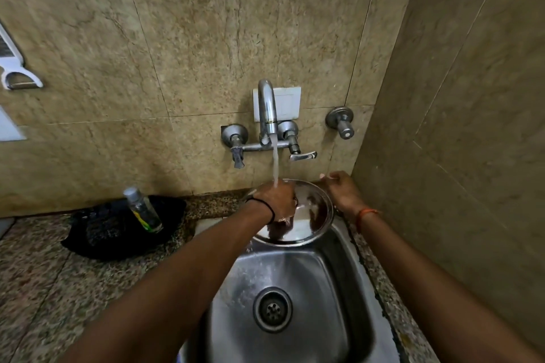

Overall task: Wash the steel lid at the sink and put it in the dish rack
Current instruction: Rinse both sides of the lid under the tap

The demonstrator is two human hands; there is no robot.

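A round steel lid (309,215) is held tilted over the far end of the steel sink (298,280), under the running tap (267,109). My right hand (343,191) grips the lid's far right rim. My left hand (277,199) lies flat against the lid's inner face, and the stream of water falls on its back. The dish rack is out of sight.
A clear bottle (143,209) lies on a black cloth (118,227) on the granite counter left of the sink. Tiled walls close in behind and on the right. A white rack (14,68) hangs on the wall at far left.
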